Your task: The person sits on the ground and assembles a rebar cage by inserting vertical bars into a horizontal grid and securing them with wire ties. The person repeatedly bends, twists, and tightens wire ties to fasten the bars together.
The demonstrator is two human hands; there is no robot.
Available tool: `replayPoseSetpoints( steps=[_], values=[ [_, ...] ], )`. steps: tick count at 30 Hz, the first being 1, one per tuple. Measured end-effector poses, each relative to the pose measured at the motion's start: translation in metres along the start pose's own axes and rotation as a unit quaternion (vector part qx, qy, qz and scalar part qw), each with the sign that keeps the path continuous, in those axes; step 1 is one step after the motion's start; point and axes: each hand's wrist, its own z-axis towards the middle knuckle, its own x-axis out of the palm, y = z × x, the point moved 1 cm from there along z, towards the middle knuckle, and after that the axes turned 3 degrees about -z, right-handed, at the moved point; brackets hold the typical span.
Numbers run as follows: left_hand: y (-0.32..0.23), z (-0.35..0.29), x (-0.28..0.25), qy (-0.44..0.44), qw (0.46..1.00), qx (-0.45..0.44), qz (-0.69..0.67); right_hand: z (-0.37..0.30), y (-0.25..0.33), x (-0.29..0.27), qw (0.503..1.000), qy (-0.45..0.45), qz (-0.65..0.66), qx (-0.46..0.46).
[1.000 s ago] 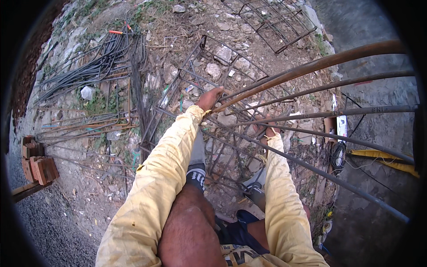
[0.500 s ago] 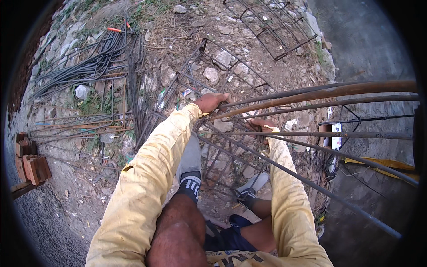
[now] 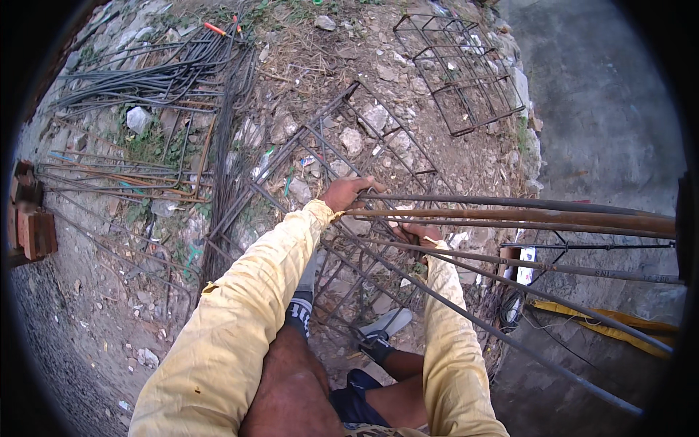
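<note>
Several long steel rebars (image 3: 510, 216) fan out from my hands toward the right edge, some rusty, some dark. My left hand (image 3: 348, 194) is closed around the rebars near their left ends. Just right of it and nearer me, my right hand (image 3: 419, 234) is closed on rebar from below; the bars partly hide its fingers. Under both hands a rebar cage (image 3: 320, 140) of bars and square stirrups lies slanted on the rubble, reaching down beside my feet. Yellow sleeves cover both my forearms.
Another rebar cage (image 3: 466, 80) lies at the far right. Bent dark bars (image 3: 145, 80) are piled at the far left, red-handled cutters (image 3: 216, 29) by them. Thin rods (image 3: 223, 146) run alongside. Bricks (image 3: 35, 231) stand at the left, a yellow strip (image 3: 597, 324) at the right.
The upper rebars have come down and lie closer together, and the marked bar tilts more. Both hands sit slightly lower in view, still gripping. The whole scene has shifted somewhat with my head.
</note>
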Motion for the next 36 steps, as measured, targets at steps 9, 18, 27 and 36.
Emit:
replayPoseSetpoints(
  steps=[9, 18, 27, 36],
  values=[
    [-0.007, -0.008, 0.002, 0.032, 0.999, 0.004, 0.031, 0.001, -0.001, 0.0, 1.0, 0.001, 0.008, -0.001],
    [-0.012, -0.005, -0.005, 0.123, 0.966, 0.059, 0.219, 0.001, -0.002, -0.002, 0.999, 0.007, 0.031, -0.017],
    [0.003, 0.014, -0.008, 0.07, 0.912, 0.14, 0.38, -0.008, -0.016, -0.027, 0.992, -0.017, 0.106, -0.072],
    [-0.014, 0.011, -0.018, 0.07, 0.703, 0.259, 0.659, -0.099, -0.054, -0.075, 0.959, -0.257, 0.015, -0.118]
  ],
)
